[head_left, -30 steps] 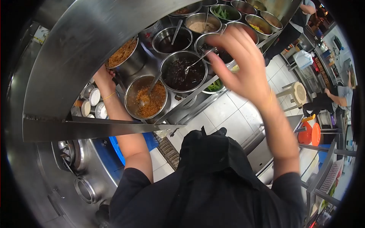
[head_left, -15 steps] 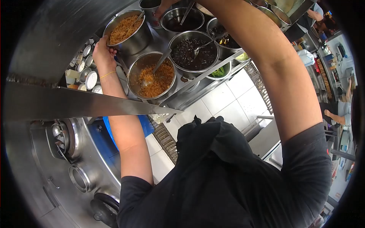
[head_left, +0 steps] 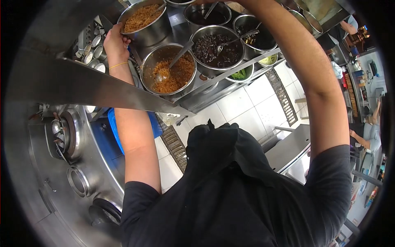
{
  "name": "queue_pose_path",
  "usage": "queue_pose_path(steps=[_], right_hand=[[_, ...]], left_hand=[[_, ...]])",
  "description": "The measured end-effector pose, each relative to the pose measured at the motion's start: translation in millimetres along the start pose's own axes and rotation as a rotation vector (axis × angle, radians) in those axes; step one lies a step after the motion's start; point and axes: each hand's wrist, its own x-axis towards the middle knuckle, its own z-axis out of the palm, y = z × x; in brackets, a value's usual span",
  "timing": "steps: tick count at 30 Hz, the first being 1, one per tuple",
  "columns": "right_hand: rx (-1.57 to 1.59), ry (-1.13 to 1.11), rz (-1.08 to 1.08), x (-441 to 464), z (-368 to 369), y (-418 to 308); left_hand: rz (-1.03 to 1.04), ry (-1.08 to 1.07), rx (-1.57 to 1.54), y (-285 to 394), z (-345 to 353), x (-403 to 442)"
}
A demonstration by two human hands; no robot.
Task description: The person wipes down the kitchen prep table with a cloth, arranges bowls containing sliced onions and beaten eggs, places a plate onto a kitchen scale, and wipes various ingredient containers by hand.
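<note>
My left hand (head_left: 117,43) grips the rim of a deep steel pot (head_left: 154,33) of orange-brown food at the upper left, fingers curled at its side. My right arm arches over the pots to the top edge, where only a sliver of my right hand (head_left: 202,2) shows near the pot of dark liquid (head_left: 207,16); its fingers are hidden. Below the gripped pot stands a steel bowl of orange food (head_left: 175,76) with a ladle in it. Beside that is a bowl of dark pieces in liquid (head_left: 214,51) with a spoon.
A steel bar (head_left: 107,88) crosses above my left forearm. Small cups (head_left: 97,51) stand left of my left hand. A blue tub (head_left: 117,127) lies beneath that arm. Drain grates (head_left: 282,96) cross the tiled floor. Another person (head_left: 368,138) is at the far right.
My right hand has gone from above the right-hand bowls to the top edge, mostly out of view. My left hand stays at the pot. The view has shifted, and the bowls appear higher.
</note>
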Motion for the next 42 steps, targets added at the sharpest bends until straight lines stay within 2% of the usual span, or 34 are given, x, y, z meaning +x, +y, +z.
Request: queue_pose_path(steps=[2, 4, 5, 8, 11, 14, 18, 19, 22, 25, 28, 31, 34, 35, 38, 42], right_hand=[[0.115, -0.098, 0.052, -1.3, -19.7, -9.5], [0.289, 0.059, 0.015, -6.9, -20.0, -9.5], [0.326, 0.023, 0.023, -8.3, -22.5, -9.9], [0.318, 0.103, -0.033, -15.2, -13.2, -4.1], [0.281, -0.027, 0.117, -22.4, -22.3, -10.3], [0.235, 0.128, 0.076, -27.1, -22.3, -17.8], [0.157, -0.025, 0.235, -34.9, -25.8, -27.0], [0.193, 0.068, 0.223, -36.1, -25.3, -28.6], [0.165, 0.079, 0.248, -44.6, -16.1, -27.2], [0.186, 0.257, 0.234, -44.5, -30.0, -35.8], [0.235, 0.313, 0.377, -45.9, -50.2, -53.0], [0.327, 0.495, 0.482, -47.6, -84.1, -79.8], [0.271, 0.342, 0.576, -55.2, -115.3, -104.0], [0.163, 0.545, 0.503, -61.1, -111.4, -110.8], [0.228, 0.470, 0.597, -74.8, -127.0, -134.3], [0.257, 0.474, 0.638, -85.5, -156.8, -168.8]], left_hand=[[-0.003, -0.004, -0.008, -0.9, 0.8, 1.7], [0.001, -0.018, -0.007, -2.2, 0.4, 3.6], [-0.002, -0.028, -0.001, -2.3, 1.3, 2.7], [-0.001, -0.030, 0.022, 5.5, 8.0, -7.4], [-0.013, -0.007, 0.033, 6.2, 7.5, -8.8], [-0.011, 0.000, 0.023, 6.8, 8.1, -7.7], [0.014, 0.005, -0.036, -4.2, 2.3, -1.0], [0.018, 0.007, -0.049, -6.7, 1.0, 2.4], [0.003, 0.010, -0.059, -4.9, 1.6, -0.3], [0.002, 0.009, -0.059, -8.0, -0.4, 2.4], [-0.006, 0.021, -0.059, -11.1, -3.3, 8.7], [-0.008, -0.006, -0.073, -7.6, -0.5, 3.3], [-0.001, -0.018, -0.070, -5.6, -2.1, 4.3], [0.000, -0.017, -0.077, -7.8, -3.6, 6.7], [-0.041, -0.024, -0.109, -11.4, -7.9, 15.3], [-0.056, -0.036, -0.075, -8.3, -7.1, 13.3]])
